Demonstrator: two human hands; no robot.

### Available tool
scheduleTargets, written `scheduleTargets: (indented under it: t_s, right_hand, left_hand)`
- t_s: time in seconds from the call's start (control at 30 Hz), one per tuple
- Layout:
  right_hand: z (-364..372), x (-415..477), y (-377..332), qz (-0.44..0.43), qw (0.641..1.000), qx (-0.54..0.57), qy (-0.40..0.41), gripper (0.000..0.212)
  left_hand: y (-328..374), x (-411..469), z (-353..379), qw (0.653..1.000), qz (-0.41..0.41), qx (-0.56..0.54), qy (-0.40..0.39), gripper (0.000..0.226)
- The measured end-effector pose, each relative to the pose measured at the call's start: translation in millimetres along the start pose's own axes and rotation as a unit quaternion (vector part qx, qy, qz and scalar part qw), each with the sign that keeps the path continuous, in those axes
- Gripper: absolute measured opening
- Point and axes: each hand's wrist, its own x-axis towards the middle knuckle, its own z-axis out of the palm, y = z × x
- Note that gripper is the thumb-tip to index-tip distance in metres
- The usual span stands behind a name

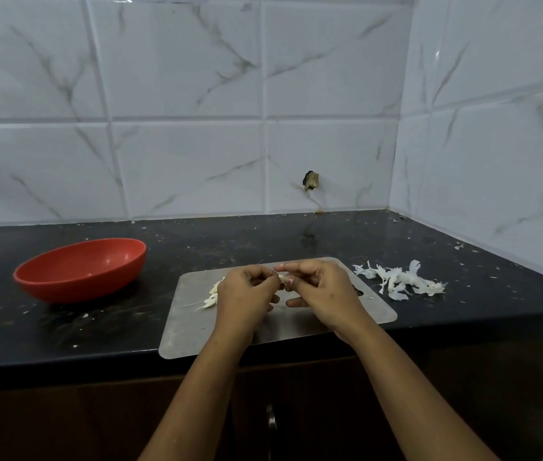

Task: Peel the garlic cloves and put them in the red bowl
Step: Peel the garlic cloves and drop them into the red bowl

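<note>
Above a steel board (190, 327), my left hand (246, 294) and my right hand (323, 291) meet fingertip to fingertip and pinch one small garlic clove (283, 278) between them. A few unpeeled garlic cloves (211, 296) lie on the board, partly hidden behind my left hand. The red bowl (80, 269) sits on the dark counter to the left of the board, with a small pale bit inside it.
A heap of white garlic skins (399, 281) lies on the counter (64, 331) right of the board. Skin flakes are scattered over the counter. Tiled walls close the back and right side. Cabinet doors with a handle (271, 424) stand below the counter's front edge.
</note>
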Motion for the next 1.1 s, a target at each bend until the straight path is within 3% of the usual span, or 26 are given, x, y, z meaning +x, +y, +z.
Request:
scheduleTargets:
  t_s: [0.2,0.33,0.5,0.77,1.1]
  right_hand:
    - [-1.8,0.4,-2.1,0.041,0.998,0.042,-0.018,0.036]
    - [-3.3,2.7,-1.8,0.065,0.996,0.061,-0.005,0.027]
    - [-1.0,2.1,0.8,0.029,0.996,0.072,0.037,0.016]
    - [0.1,0.4,1.9,-0.023,0.996,0.064,0.048,0.021]
    - [1.2,0.1,0.8,-0.02,0.999,-0.008,0.029,0.023]
  left_hand:
    - [-2.2,1.0,1.7,1.0,0.006,0.016,0.003,0.014]
    - [-3.3,2.4,3.2,0.998,0.016,0.055,-0.011,0.014]
    - [-3.2,2.6,2.7,0.999,0.005,0.046,-0.003,0.014]
    - [-0.5,1.3,0.6,0.999,-0.033,-0.012,0.018,0.015]
    - [-0.9,2.2,-0.5,0.999,-0.038,-0.03,0.013,0.013]
